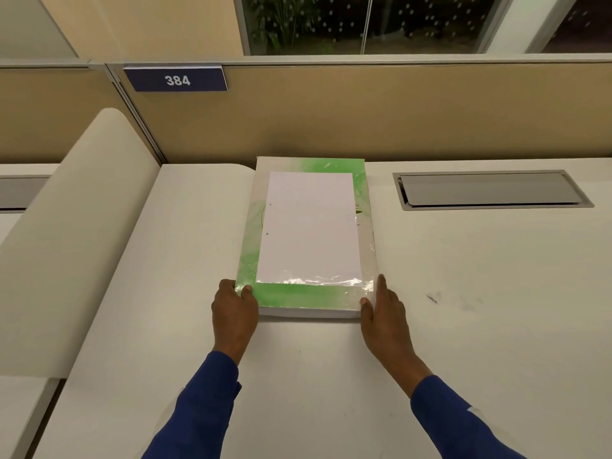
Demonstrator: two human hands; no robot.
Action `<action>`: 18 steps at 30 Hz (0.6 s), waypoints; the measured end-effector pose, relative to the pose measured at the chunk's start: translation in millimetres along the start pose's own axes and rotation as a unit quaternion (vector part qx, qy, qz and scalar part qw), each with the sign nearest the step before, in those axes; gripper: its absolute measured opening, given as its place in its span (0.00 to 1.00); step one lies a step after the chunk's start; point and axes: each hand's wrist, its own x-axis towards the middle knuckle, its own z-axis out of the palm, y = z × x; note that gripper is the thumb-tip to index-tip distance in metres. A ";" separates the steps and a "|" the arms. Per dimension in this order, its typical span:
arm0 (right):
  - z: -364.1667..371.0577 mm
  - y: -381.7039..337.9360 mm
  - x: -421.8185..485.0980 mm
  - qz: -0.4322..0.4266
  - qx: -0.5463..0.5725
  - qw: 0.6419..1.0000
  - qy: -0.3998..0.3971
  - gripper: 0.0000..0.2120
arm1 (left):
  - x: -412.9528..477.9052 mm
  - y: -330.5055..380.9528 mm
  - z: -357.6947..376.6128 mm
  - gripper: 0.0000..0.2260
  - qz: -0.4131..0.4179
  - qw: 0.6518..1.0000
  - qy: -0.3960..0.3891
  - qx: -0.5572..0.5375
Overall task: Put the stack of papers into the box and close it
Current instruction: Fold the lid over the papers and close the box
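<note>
Box (pixel 306 296): flat, green-and-white, lid down, lying lengthwise on the white bench (pixel 463 293), far end near the tan partition (pixel 364 111). White sheet (pixel 309 226) on top of lid, two punched holes at its left edge; glossy film over it shines at the near end. No print readable on box or sheet.

Left hand (pixel 235 309): grips near left corner, thumb on lid. Right hand (pixel 381 309): flat against near right corner, thumb on top edge. Blue sleeves (pixel 198 409).

Partition sign (pixel 175 80): "384", white on dark blue. Grey cable hatch (pixel 490 190) in the bench, right of box.
</note>
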 end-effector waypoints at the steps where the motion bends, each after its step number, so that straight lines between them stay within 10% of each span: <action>1: 0.3 -0.7 1.7 -0.002 -0.014 1.000 0.005 0.31 | -0.4 0.3 1.3 0.16 0.008 1.000 0.003 0.012; 18: -1.1 -39.9 141.9 -0.117 -0.149 0.981 -0.028 0.40 | 100.2 42.4 47.2 0.41 0.245 0.910 -0.076 0.326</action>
